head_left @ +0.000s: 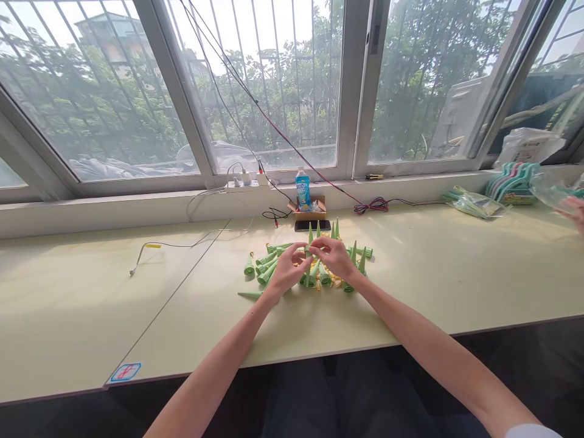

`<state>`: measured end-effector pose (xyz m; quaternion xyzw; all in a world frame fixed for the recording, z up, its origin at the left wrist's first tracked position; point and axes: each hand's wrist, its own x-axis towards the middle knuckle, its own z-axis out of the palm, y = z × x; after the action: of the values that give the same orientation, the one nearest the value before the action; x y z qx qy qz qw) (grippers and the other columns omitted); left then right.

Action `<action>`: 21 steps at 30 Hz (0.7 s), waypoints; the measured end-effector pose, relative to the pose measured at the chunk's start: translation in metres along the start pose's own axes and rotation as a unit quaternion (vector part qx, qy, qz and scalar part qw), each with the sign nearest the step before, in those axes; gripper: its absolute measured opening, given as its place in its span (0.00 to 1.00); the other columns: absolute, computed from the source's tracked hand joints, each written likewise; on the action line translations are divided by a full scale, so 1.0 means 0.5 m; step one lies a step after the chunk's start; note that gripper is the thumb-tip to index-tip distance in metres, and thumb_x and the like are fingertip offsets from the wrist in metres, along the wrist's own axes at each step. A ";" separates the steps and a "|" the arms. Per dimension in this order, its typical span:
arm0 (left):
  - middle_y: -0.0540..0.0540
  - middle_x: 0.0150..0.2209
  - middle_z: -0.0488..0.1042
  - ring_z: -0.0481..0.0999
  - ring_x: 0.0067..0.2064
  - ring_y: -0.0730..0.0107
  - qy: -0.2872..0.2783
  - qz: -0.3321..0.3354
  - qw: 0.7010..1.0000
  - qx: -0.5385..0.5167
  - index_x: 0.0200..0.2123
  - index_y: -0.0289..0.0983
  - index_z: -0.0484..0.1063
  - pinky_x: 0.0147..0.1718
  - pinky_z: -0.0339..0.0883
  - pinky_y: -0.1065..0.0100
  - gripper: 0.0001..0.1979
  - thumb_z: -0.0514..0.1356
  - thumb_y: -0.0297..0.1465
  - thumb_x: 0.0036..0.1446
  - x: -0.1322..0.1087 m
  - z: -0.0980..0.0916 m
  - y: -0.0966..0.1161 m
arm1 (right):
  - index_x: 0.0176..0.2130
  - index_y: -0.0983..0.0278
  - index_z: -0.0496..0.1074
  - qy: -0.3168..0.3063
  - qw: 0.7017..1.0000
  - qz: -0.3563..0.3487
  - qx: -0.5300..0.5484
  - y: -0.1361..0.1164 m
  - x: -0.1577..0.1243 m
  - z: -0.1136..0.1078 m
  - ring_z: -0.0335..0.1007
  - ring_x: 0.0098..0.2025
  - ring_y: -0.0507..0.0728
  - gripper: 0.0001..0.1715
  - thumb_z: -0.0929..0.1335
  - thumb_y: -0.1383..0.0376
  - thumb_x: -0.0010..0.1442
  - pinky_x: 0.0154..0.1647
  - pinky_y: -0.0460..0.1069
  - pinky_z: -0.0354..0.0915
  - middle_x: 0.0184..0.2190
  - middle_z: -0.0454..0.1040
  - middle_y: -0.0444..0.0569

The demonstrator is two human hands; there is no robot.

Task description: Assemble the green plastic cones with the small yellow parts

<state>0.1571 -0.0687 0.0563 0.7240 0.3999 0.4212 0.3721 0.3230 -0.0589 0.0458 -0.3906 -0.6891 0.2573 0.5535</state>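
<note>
My left hand grips a hollow green plastic spike near its wide upper end, with the pointed end downward. At that same end, the fingers of my right hand are pinched together; whether a small part sits between them is too small to tell. Around and below both hands lies a pile of similar green spikes, some on their sides and some standing point up. Small yellow pieces are scattered among them, partly hidden by my hands.
Behind the pile are a dark phone, a cardboard box and a blue-labelled bottle. Cables run along the window ledge. Far right, another person's hand is near clear plastic bags and green hangers.
</note>
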 end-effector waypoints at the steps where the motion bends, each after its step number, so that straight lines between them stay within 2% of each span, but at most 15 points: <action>1: 0.46 0.33 0.77 0.73 0.27 0.73 0.004 0.003 1.000 0.006 0.51 0.38 0.70 0.21 0.65 0.75 0.22 0.62 0.40 0.54 0.000 0.000 -0.001 | 0.35 0.63 0.74 -0.005 1.000 -0.004 -0.002 0.000 0.000 -0.001 0.74 0.37 0.56 0.16 0.69 0.52 0.59 0.39 0.50 0.70 0.33 0.77 0.49; 6: 0.49 0.29 0.74 0.72 0.27 0.73 0.062 0.013 0.997 0.035 0.48 0.38 0.70 0.23 0.65 0.73 0.19 0.61 0.38 0.55 0.004 -0.001 -0.008 | 0.39 0.63 0.73 0.003 0.999 -0.018 -0.042 -0.006 0.003 -0.010 0.74 0.37 0.55 0.13 0.68 0.56 0.61 0.35 0.48 0.68 0.37 0.78 0.50; 9: 0.49 0.29 0.73 0.73 0.27 0.72 0.099 0.022 0.994 0.046 0.47 0.38 0.70 0.26 0.67 0.72 0.17 0.61 0.38 0.55 0.006 -0.002 -0.012 | 0.37 0.63 0.74 -0.006 0.995 -0.024 -0.092 -0.009 0.007 -0.025 0.72 0.34 0.54 0.10 0.67 0.59 0.62 0.32 0.47 0.65 0.33 0.77 0.48; 12: 0.48 0.31 0.72 0.73 0.27 0.73 0.124 0.031 0.990 0.054 0.48 0.39 0.70 0.26 0.67 0.72 0.17 0.61 0.38 0.55 0.006 -0.002 -0.013 | 0.30 0.64 0.74 -0.109 0.982 -0.041 -0.151 -0.013 0.005 -0.041 0.67 0.27 0.51 0.10 0.69 0.61 0.60 0.30 0.46 0.60 0.24 0.73 0.44; 15: 0.49 0.32 0.71 0.72 0.25 0.74 0.139 0.033 0.988 0.058 0.48 0.40 0.69 0.23 0.64 0.73 0.17 0.60 0.38 0.55 0.004 -0.001 -0.011 | 0.27 0.64 0.74 -0.211 0.960 -0.048 -0.177 -0.024 -0.001 -0.052 0.61 0.24 0.49 0.10 0.70 0.62 0.58 0.27 0.45 0.56 0.20 0.68 0.42; 21: 0.49 0.32 0.70 0.72 0.25 0.75 0.146 0.035 0.987 0.057 0.48 0.41 0.69 0.22 0.63 0.74 0.16 0.60 0.37 0.56 0.000 0.001 -0.006 | 0.23 0.65 0.74 -0.306 0.924 -0.075 -0.218 -0.046 -0.012 -0.058 0.57 0.23 0.48 0.11 0.74 0.62 0.53 0.26 0.45 0.53 0.20 0.66 0.40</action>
<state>0.1567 -0.0677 0.0534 0.6882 0.4481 0.5114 0.2530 0.3457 -0.0789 0.0680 -0.3516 -0.8911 0.1656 0.2346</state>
